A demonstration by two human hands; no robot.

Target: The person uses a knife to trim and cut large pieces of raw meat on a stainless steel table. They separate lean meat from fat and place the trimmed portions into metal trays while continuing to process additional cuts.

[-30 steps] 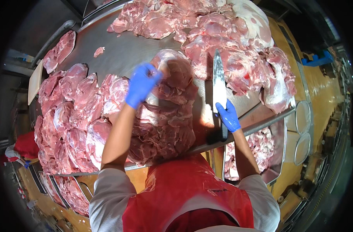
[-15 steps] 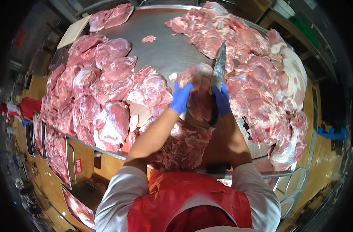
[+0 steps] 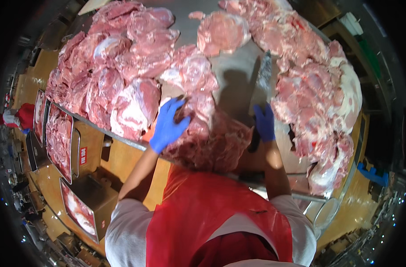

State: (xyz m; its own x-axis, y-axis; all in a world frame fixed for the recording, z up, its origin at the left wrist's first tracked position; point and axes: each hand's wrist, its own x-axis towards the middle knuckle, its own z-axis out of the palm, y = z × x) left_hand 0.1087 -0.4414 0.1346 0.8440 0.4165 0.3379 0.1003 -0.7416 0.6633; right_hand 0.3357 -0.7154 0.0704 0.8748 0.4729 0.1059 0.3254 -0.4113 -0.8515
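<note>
In my blue-gloved right hand (image 3: pixel 264 122) is a long knife (image 3: pixel 262 82), its wide blade pointing away from me above the steel table (image 3: pixel 232 91). The dark handle shows below my grip. My left hand (image 3: pixel 168 127), also in a blue glove, is open, thumb and fingers apart, at the left edge of the near meat pile (image 3: pixel 212 144); it seems to touch the meat. A flat, roundish slab of pink meat (image 3: pixel 223 33) lies alone ahead of me, beyond the blade tip.
Large heaps of raw meat cover the table's left side (image 3: pixel 103 82) and right side (image 3: pixel 314 95). Below the left edge stand trays of meat (image 3: pixel 59 142). A co-worker in red (image 3: pixel 24 116) is far left. A white bucket (image 3: pixel 350 23) stands back right.
The meat slab held between my hands now lies farther away on the table. My left hand has let go and moved left and nearer; my right hand keeps the knife.
</note>
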